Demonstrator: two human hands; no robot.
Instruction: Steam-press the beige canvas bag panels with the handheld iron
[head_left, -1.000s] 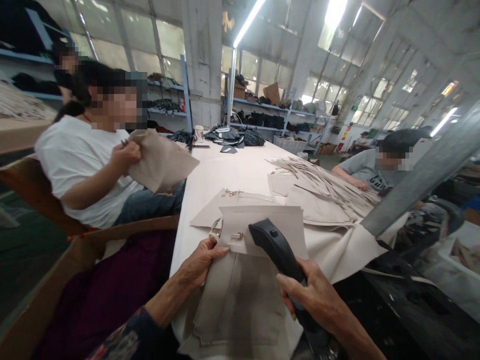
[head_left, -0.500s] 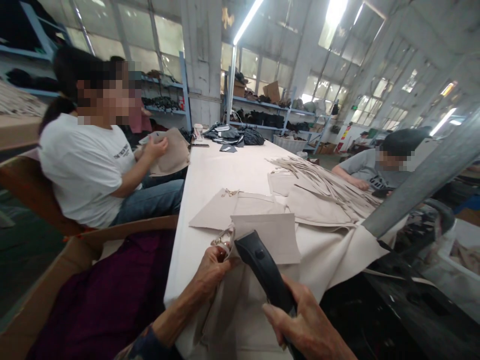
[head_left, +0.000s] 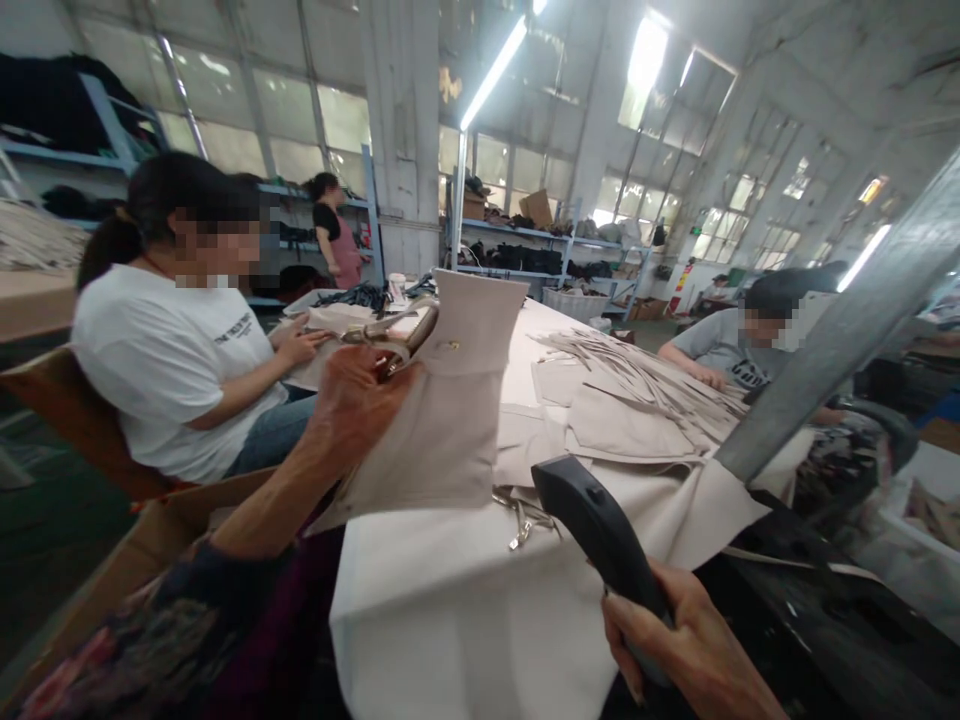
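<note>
Lifted above the left edge of the table is a beige bag [head_left: 442,440], its flap standing up and a small gold fitting on it. My left hand [head_left: 360,400] is closed around its side, with a strap and metal clasps bunched at the fingers. A black curved handheld tool [head_left: 600,520] with a broad, flat head is in my right hand [head_left: 690,630], fingers wrapped round its lower end. The tool is apart from the bag. Metal clasps [head_left: 523,525] of another beige piece lie on the table between my hands, partly covered by the raised bag.
The table [head_left: 420,580] has a pale cover. Beige straps [head_left: 637,370] and flat bag pieces [head_left: 626,425] are piled on it. A metal post [head_left: 825,340] slants up at right. A cardboard box [head_left: 142,550] stands at left. Co-workers sit on both sides [head_left: 172,360] [head_left: 712,345].
My left hand has raised the beige bag from the table, up and to the left. My right hand has drawn the black tool right and down, away from it.
</note>
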